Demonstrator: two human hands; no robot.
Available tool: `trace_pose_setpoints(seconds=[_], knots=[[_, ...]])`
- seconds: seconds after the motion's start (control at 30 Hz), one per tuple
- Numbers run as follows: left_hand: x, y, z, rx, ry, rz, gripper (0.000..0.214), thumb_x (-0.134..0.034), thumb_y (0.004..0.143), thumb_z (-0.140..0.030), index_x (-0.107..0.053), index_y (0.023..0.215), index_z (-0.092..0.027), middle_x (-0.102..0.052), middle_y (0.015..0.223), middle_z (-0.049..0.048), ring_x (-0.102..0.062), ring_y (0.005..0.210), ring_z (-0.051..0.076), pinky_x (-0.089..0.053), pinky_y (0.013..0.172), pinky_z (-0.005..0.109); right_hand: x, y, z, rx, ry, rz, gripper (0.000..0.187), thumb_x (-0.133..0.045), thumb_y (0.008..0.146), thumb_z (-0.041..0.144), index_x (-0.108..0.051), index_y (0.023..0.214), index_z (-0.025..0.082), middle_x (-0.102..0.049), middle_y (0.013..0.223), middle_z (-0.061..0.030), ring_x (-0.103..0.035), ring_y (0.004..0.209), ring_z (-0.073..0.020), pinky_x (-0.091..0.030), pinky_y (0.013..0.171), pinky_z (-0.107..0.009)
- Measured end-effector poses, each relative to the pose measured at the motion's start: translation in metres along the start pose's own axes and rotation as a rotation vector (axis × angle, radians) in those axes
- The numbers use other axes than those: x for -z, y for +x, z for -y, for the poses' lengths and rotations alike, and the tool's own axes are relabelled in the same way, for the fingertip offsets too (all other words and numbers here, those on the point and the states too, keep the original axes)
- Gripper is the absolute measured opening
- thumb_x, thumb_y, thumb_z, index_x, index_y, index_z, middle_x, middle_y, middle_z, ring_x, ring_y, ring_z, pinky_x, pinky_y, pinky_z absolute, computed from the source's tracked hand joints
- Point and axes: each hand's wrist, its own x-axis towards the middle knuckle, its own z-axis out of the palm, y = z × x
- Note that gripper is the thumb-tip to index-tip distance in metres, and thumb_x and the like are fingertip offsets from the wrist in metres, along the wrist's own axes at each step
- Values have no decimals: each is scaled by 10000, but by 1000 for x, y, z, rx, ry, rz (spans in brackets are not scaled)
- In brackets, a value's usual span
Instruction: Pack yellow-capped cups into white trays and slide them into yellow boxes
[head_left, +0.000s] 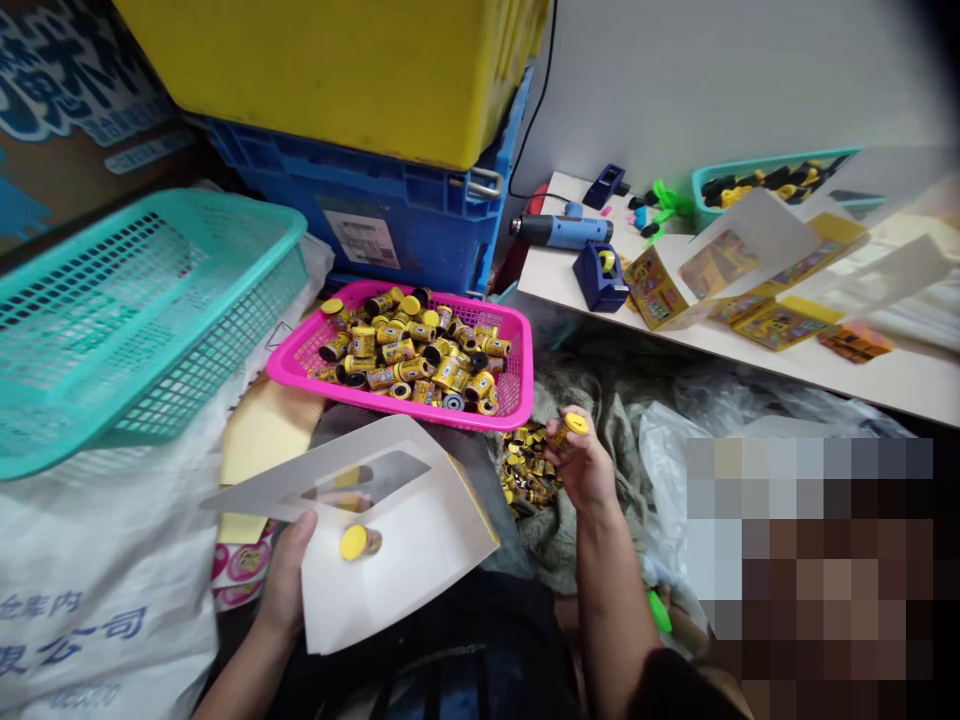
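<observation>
My left hand grips the left side of an open cardboard box, white inside with a cut-out window in its raised flap. One small canister with a yellow lid lies inside the box. To the right of the box, my right hand is closed around another yellow-lidded canister, held up in its fingertips. A pink basket full of similar canisters sits just beyond the box. Below its right end, more small yellow pieces lie in a grey sack.
At left stands a teal basket above a white woven sack. A blue crate bears a yellow one. The side table holds a tape dispenser, a blue hand tool and open printed boxes.
</observation>
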Motion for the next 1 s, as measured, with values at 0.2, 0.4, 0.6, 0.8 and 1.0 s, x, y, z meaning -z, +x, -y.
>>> trace_pose_setpoints(seconds=[0.2, 0.4, 0.6, 0.8, 1.0], knots=[[-5, -1, -3, 6, -12, -23, 524, -768, 708, -611, -797, 956, -151, -804, 1000, 128, -732, 906, 364, -609, 775, 427, 17, 6, -19, 121, -556, -56, 430, -628, 766, 419, -529, 1159, 275, -568, 832, 28, -480, 636, -151, -403, 599, -281], [-9, -4, -9, 68, -2, -41, 564, -810, 631, -653, -797, 904, -160, -807, 955, 123, -736, 796, 345, -610, 742, 434, 21, 7, -22, 151, -801, -44, 694, -616, 768, 515, -476, 1379, 217, -640, 1140, -82, -602, 916, -240, -473, 897, -414], [-7, -4, -10, 23, 38, -36, 551, -783, 668, -643, -805, 889, -139, -795, 1068, 152, -724, 942, 389, -609, 804, 455, 15, 12, -19, 52, -796, -69, 373, -463, 785, 467, -647, 975, 205, -605, 770, -13, -532, 726, -214, -412, 679, -321], [-10, -5, -7, 6, 15, -37, 517, -747, 719, -613, -809, 931, -146, -802, 1016, 138, -731, 943, 375, -612, 758, 415, 18, 7, -19, 80, -736, -65, 439, -509, 832, 628, -596, 715, 215, -567, 709, -3, -496, 701, -188, -378, 635, -294], [-5, -1, -5, -3, 50, -2, 547, -748, 712, -634, -809, 932, -137, -799, 1034, 151, -729, 957, 382, -602, 770, 415, 20, 1, -23, 25, -496, -59, 368, -642, 767, 571, -643, 782, 204, -574, 698, 7, -456, 609, -149, -324, 536, -260]])
